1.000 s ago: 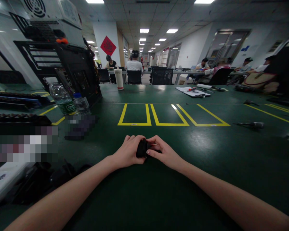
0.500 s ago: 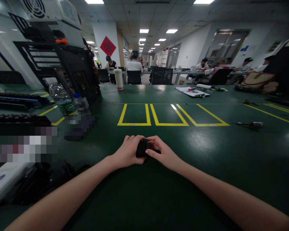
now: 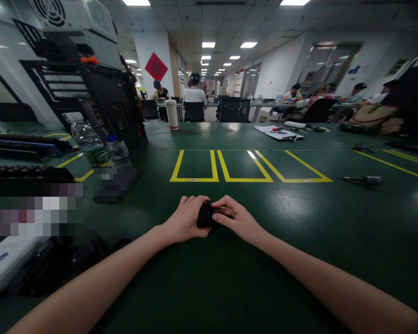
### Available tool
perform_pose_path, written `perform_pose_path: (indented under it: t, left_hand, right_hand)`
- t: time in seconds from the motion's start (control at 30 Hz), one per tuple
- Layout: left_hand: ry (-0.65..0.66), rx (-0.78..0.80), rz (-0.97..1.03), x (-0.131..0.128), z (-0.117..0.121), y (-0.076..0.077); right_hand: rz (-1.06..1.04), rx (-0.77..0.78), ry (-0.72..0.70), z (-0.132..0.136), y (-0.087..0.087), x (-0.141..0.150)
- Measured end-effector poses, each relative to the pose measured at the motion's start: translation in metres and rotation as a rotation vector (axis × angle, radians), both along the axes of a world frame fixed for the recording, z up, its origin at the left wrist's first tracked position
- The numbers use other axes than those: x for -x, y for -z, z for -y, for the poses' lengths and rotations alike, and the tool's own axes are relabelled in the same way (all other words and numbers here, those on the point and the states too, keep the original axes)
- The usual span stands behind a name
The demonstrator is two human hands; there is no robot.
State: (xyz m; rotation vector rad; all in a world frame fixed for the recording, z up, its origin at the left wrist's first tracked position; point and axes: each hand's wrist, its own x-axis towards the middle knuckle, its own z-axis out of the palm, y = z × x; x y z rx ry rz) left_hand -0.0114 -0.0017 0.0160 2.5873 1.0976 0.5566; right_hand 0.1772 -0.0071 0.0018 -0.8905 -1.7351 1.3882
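Black object (image 3: pixel 205 215) is gripped between the left hand (image 3: pixel 187 220) and right hand (image 3: pixel 237 221), low over the green table (image 3: pixel 299 222). Three yellow outlines (image 3: pixel 195 166) are marked beyond, two bottles (image 3: pixel 90 144) at left. Nothing has been moved since the earlier frame.

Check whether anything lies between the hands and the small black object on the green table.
Nothing visible does. Left hand and right hand both already grip the small black object between them, low over the green table.
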Motion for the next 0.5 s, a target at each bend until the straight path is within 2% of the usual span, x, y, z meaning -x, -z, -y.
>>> perform_pose_path:
  t: [0.2, 0.33, 0.5]
  left_hand:
    - [-0.022, -0.051, 0.018, -0.0009, -0.0053, 0.0118]
    - [-0.012, -0.059, 0.015, 0.0001, -0.0044, 0.0104]
    - [-0.019, -0.043, 0.012, 0.0001, -0.0039, 0.0093]
  right_hand:
    - [0.054, -0.046, -0.024, -0.0006, 0.0010, -0.0010]
    - [0.036, -0.041, -0.066, -0.0008, 0.0033, -0.0030]
    - [0.010, -0.092, -0.024, -0.0012, 0.0021, -0.0024]
